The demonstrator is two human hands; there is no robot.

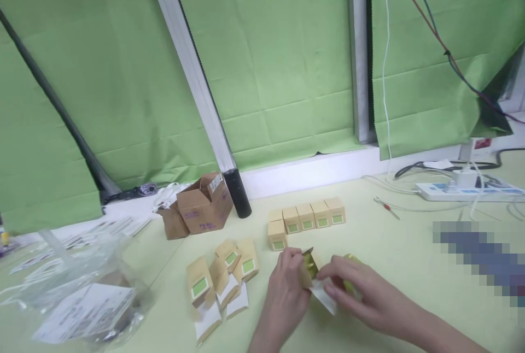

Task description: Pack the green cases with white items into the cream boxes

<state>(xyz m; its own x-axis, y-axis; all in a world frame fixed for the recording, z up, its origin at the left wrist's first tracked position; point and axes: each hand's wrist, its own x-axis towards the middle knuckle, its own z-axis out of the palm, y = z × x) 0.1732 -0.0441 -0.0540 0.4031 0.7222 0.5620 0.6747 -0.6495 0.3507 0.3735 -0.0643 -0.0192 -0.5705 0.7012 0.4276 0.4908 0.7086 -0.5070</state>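
A small tan cardboard box (305, 279) stands open in my left hand (287, 282), whose fingers are wrapped round its left side. Something yellow-green (310, 264) shows inside the box. A white flap (325, 297) hangs out toward me. My right hand (361, 292) is at the box's mouth, with thumb and fingers closed about the edge by the flap. A bright green thing (349, 286) peeks out behind those fingers; whether the hand holds it I cannot tell.
A row of small tan boxes (307, 219) with green labels stands ahead. Unfolded boxes (200, 287) lie left. Farther off are a brown carton (205, 208), a black cylinder (238, 193), a plastic bag (94, 304), a red-handled tool (386, 207) and a power strip (435, 192).
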